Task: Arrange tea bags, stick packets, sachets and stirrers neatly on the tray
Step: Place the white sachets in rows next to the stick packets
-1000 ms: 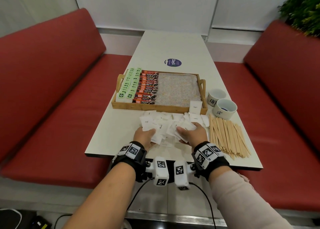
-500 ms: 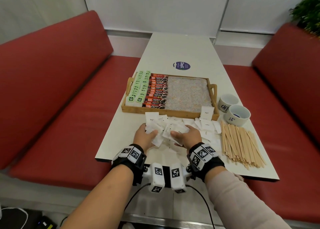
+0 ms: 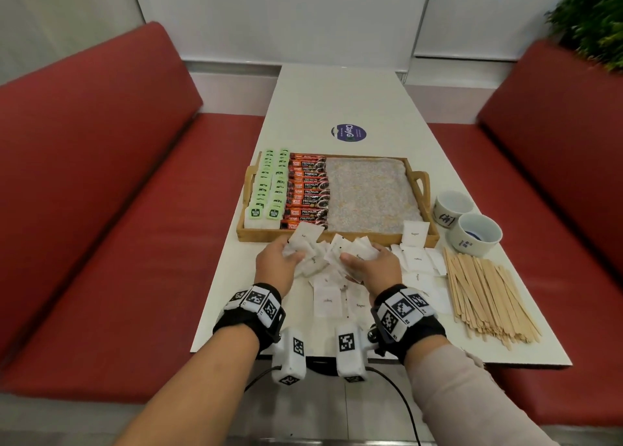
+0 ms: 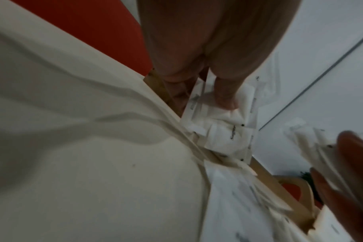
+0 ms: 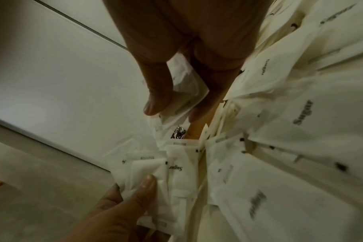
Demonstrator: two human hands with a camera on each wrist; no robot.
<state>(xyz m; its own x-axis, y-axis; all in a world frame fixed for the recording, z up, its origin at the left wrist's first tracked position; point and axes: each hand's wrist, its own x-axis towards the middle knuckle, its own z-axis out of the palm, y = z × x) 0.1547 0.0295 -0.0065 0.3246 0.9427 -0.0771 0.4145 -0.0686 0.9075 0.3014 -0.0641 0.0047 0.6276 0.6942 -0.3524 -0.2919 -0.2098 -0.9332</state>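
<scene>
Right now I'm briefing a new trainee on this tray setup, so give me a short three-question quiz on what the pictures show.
1. True or false: the wooden stirrers already lie on the tray.
2. What do the left hand and right hand hold? A) tea bags B) white sugar sachets C) cups
3. Fill in: on the tray, the green tea bags lie to the ____ of the red stick packets, as the head camera sees them.

Key: 1 false, they lie on the table beside it; 2 B; 3 left.
</scene>
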